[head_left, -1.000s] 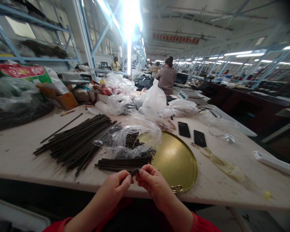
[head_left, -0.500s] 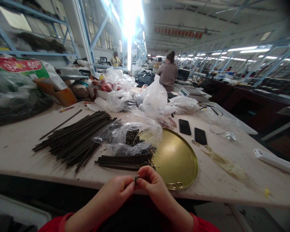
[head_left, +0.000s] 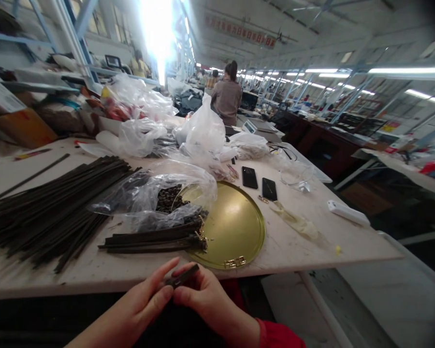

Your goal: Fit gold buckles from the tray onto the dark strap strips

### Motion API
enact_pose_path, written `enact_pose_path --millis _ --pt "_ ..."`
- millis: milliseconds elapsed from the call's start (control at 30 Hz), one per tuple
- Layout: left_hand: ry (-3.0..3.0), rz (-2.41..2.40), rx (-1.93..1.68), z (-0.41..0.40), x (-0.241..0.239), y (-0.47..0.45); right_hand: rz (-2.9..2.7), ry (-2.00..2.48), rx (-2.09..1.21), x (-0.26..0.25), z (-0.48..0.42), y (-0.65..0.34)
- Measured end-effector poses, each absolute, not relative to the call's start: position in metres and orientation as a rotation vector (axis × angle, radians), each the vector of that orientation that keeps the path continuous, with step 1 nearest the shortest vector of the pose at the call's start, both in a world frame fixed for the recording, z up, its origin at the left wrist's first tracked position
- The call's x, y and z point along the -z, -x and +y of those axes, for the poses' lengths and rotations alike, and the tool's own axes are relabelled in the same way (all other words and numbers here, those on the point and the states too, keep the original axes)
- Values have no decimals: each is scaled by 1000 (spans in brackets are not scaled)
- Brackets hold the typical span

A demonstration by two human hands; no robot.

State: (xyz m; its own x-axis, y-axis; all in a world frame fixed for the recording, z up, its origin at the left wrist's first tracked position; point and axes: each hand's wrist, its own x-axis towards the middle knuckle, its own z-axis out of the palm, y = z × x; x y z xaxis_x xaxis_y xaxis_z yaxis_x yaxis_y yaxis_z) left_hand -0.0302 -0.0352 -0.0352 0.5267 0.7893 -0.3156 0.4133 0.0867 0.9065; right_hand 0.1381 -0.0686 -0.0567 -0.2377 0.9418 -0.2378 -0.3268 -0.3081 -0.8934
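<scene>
Just off the table's front edge, my left hand [head_left: 150,297] and my right hand [head_left: 206,292] meet around a short visible length of dark strip [head_left: 184,276]. Both hands are closed on it, thumbs and fingers pinching; the rest of it is hidden by the fingers. Beyond them lies a small bundle of dark strips [head_left: 145,243], with gold-coloured fittings [head_left: 203,234] at its right end over a round gold tray [head_left: 239,222]. Several gold-coloured metal pieces [head_left: 235,262] rest at the tray's near rim. A clear plastic bag [head_left: 145,220] holds small dark pieces [head_left: 168,197].
A large pile of dark strips [head_left: 58,203] covers the table's left. White plastic bags [head_left: 203,125] stand behind. Two black phone-like objects [head_left: 249,177], a pale glove-like item [head_left: 297,221] and a white device [head_left: 348,213] lie rightward. A person [head_left: 227,96] stands farther back.
The view has turned right, so the table's things appear farther left. More of the dark strip shows between my hands, pointing up and to the right. Both hands still hold it.
</scene>
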Motion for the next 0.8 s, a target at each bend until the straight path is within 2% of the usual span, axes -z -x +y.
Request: enact_pose_path --millis 67,167,267,367,533,700,800 --pt "-1529 1032 -304 -30 33 32 -1290 1232 -1488 52 -67 -166" --pt "-1550 1110 -281 -23 34 33 -1824 1697 -882 46 -58 -218" --pt "-1592 1186 -311 -18 39 28 -2146 1968 -642 48 -45 -253" --pt "-1587 1191 -303 -17 43 21 -2363 1995 -609 54 -36 -262" --pt "-1638 1160 -205 -18 41 16 -2407 1916 -648 55 -30 -260" --pt "-1732 1119 -258 -16 25 1 -2320 1819 -686 42 -29 -249" --pt "-1717 1077 -361 -16 13 -11 -2105 1535 -866 28 -32 -225"
